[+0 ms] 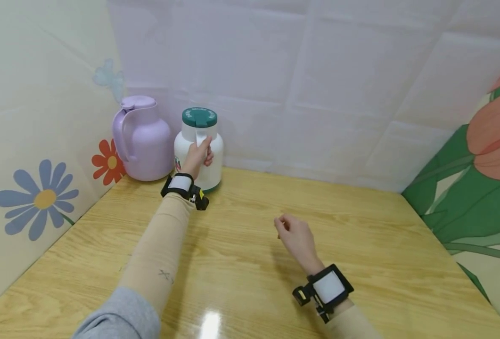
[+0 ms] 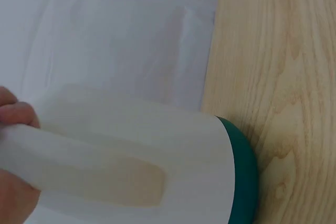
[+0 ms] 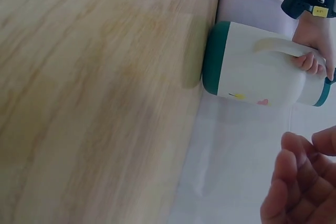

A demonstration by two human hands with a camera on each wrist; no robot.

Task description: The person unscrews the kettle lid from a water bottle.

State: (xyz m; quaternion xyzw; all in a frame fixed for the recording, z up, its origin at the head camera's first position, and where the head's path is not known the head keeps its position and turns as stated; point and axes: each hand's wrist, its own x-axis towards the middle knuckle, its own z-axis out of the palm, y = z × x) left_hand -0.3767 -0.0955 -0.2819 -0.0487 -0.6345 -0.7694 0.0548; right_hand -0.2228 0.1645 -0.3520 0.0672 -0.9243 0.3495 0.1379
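My left hand [image 1: 198, 155] grips the handle of a white thermos jug [image 1: 216, 162] with a green lid [image 1: 200, 117] and a green base. In the left wrist view, fingers and thumb come round the white handle [image 2: 100, 169] from both sides. The jug stands upright on the table near the back wall. My right hand [image 1: 297, 238] hovers over the table to the right, its fingers loosely curled and holding nothing. From the right wrist, the open side of that palm and its bent fingers [image 3: 286, 169] show, apart from the jug.
A light purple thermos jug [image 1: 150, 146] stands just left of the white one, in the back left corner. The wooden table [image 1: 250, 263] ends at a pale cloth wall [image 1: 339, 94] behind, with flower-printed cloth on both sides.
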